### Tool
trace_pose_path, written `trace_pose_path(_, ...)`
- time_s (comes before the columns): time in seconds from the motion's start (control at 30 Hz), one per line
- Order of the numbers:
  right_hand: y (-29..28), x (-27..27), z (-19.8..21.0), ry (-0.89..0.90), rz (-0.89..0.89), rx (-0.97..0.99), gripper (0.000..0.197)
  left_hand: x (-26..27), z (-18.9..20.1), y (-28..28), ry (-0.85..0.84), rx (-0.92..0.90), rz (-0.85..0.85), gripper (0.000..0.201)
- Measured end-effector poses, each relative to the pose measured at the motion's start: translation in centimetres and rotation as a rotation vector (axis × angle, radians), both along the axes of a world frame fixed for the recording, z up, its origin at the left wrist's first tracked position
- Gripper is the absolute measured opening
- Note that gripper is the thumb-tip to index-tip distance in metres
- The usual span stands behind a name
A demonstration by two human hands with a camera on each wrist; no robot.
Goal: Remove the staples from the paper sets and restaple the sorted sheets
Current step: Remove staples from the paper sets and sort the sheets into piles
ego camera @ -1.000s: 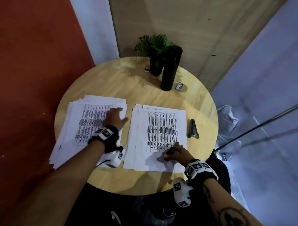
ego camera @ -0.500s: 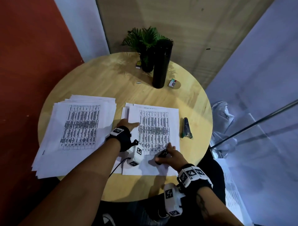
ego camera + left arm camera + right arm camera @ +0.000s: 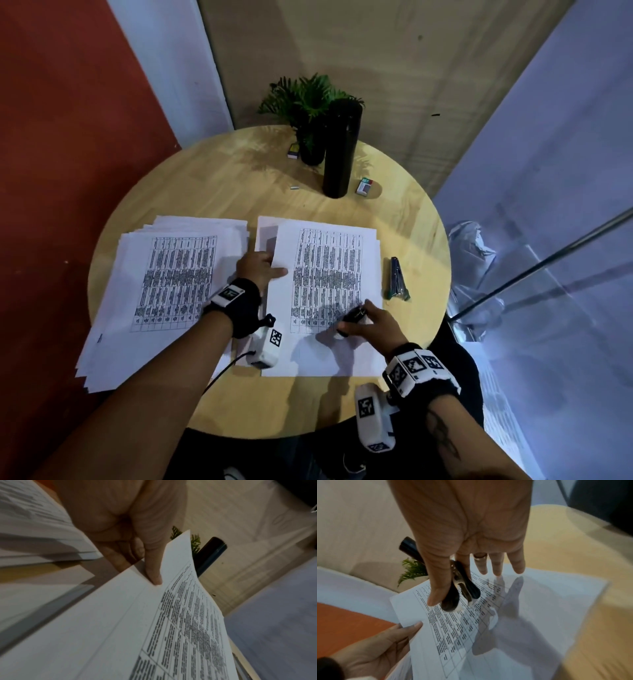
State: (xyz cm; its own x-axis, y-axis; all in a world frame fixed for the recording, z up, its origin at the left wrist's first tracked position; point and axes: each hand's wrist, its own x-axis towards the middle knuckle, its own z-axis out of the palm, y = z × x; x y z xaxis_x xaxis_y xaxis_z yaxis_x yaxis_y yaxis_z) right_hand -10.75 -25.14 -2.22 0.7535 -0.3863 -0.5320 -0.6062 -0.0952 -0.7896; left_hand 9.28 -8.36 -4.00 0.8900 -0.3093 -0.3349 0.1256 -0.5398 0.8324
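Note:
Two stacks of printed sheets lie on the round wooden table (image 3: 239,185): a fanned left stack (image 3: 164,291) and a right stack (image 3: 325,267). My left hand (image 3: 257,270) pinches the left edge of the right stack's top sheet (image 3: 180,615), thumb (image 3: 154,574) on top and fingers underneath, and that edge is lifted. My right hand (image 3: 366,318) hovers over the lower part of the same sheet (image 3: 488,635). It holds a black staple remover (image 3: 462,592) between thumb and forefinger, with the other fingers spread. A stapler (image 3: 396,284) lies just right of the stack.
At the table's far side stand a potted plant (image 3: 308,102) and a tall black bottle (image 3: 340,150). A small staple box (image 3: 363,186) lies beside the bottle, and another small box (image 3: 294,150) by the pot. A red wall is close on the left.
My left hand has left the left stack, crossed to the right stack and taken its top sheet by the left edge. The right hand still holds the staple remover in the same spot.

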Motion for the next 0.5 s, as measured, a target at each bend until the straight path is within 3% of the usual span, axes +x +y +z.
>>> trace_pose_path(0.1,-0.9,1.1,2.5,-0.146,-0.025,-0.088,0.022,-0.5,1.2,0.6,-0.034,-0.174,0.055,0.026)
trace_pose_path(0.2,-1.7,2.4,6.4,-0.335,0.007,-0.296,0.025,-1.2,3.1,0.9,-0.097,-0.320,0.070,0.043)
trace_pose_path(0.3,-2.0,4.0,10.5,-0.446,0.111,-0.529,0.036,-1.2,4.4,1.3,-0.162,-0.368,0.096,0.032)
trace_pose_path(0.4,-1.8,5.4,14.4,-0.432,0.251,-0.688,0.039,-1.5,6.1,1.4,-0.227,-0.388,0.077,0.021)
trace_pose_path(0.5,-1.9,6.3,16.7,-0.343,0.362,-0.784,0.046,-2.2,8.1,1.3,-0.220,-0.514,0.079,0.026)
